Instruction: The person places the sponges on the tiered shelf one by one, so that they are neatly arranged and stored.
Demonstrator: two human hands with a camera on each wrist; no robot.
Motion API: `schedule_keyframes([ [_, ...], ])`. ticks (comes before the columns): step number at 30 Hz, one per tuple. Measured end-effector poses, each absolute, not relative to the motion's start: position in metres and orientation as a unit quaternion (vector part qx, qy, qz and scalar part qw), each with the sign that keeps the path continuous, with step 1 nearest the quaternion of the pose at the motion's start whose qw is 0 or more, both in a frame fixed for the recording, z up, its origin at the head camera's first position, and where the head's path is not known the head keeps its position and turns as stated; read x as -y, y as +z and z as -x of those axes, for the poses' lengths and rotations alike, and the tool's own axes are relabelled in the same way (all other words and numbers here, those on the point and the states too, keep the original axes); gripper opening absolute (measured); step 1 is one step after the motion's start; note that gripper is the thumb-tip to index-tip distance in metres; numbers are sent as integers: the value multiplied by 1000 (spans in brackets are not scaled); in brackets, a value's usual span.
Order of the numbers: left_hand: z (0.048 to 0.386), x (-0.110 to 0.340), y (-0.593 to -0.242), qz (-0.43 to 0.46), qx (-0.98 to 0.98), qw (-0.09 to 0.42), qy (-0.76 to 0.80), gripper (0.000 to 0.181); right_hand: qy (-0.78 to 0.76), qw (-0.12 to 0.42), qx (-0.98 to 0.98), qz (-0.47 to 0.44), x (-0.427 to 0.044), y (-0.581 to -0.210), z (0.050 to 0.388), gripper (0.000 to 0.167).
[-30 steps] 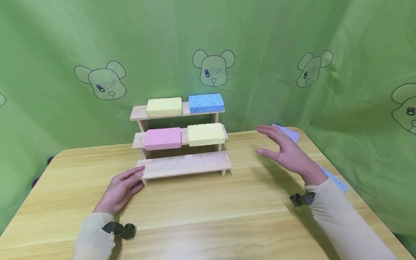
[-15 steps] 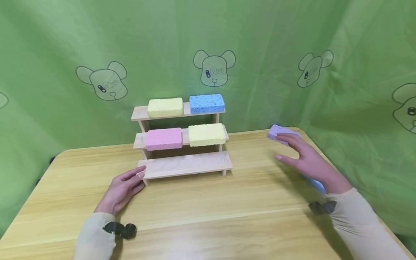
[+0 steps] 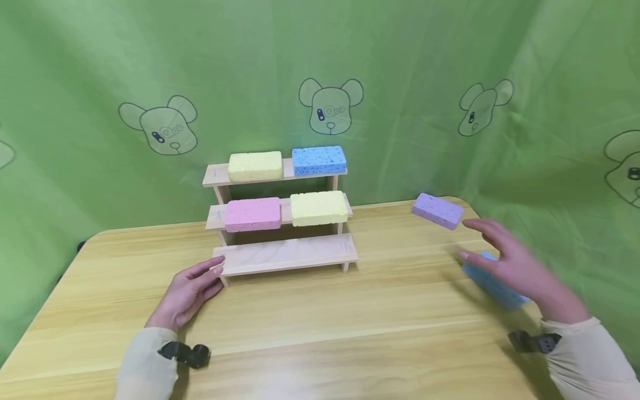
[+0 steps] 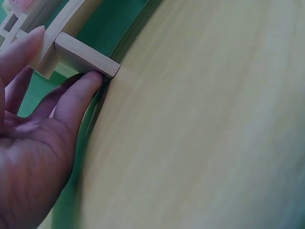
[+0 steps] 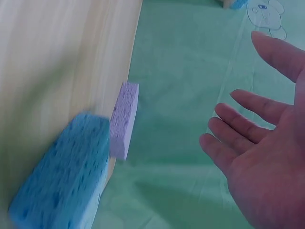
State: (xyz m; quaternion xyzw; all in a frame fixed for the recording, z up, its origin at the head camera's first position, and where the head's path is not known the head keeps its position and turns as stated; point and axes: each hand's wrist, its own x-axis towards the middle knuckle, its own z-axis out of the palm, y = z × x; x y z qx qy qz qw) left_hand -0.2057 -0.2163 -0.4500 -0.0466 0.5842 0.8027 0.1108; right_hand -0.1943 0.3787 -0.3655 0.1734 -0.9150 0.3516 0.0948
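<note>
Locate left hand (image 3: 185,294) at lower left of the head view: thumb and fingers parted, slightly bent, touching the left end of the lowest tier of the three-tier wooden rack (image 3: 285,256); cannot tell whether pinching or merely resting. Locate right hand (image 3: 520,269) at right: spread wide, holding nothing, raised over the skewed blue sponge (image 3: 492,289) on the tabletop (image 3: 325,328). Find purple sponge (image 3: 437,211) farther up, near the back right corner. At center left, note pink sponge (image 3: 253,214) and yellow sponge (image 3: 318,209) on the middle tier; above, pale yellow sponge (image 3: 255,166) and speckled blue sponge (image 3: 319,160) on the top tier.

Caution: possible drop of either loose sponge over the nearby edge, from an outward nudge by the right hand. Possible rack shift, from uneven pressure at the left end.
</note>
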Motion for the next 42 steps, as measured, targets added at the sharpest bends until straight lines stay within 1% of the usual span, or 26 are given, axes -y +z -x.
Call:
schedule_keyframes([
  [3, 205, 217, -450, 48, -587, 110, 801, 22, 343, 95, 918, -176, -389, -368, 187, 65],
  [13, 205, 216, -451, 47, -583, 110, 804, 22, 313, 72, 939, -125, -424, -372, 167, 72],
  [26, 205, 215, -450, 44, -580, 112, 806, 22, 311, 17, 948, -67, -456, -382, 143, 78],
  [28, 205, 216, -449, 45, -580, 111, 806, 22, 304, 7, 951, -61, -458, -384, 141, 80],
  [32, 204, 217, -449, 43, -582, 109, 805, 23, 288, 4, 955, -74, -463, -390, 138, 85],
  [35, 203, 218, -449, 37, -581, 112, 805, 23, 286, -1, 955, -82, -465, -397, 138, 92],
  [38, 203, 217, -449, 36, -580, 111, 807, 23, 283, -17, 956, -70, -466, -402, 136, 98],
  [42, 203, 217, -448, 38, -581, 112, 806, 22, 275, -24, 959, -64, -464, -405, 136, 104],
])
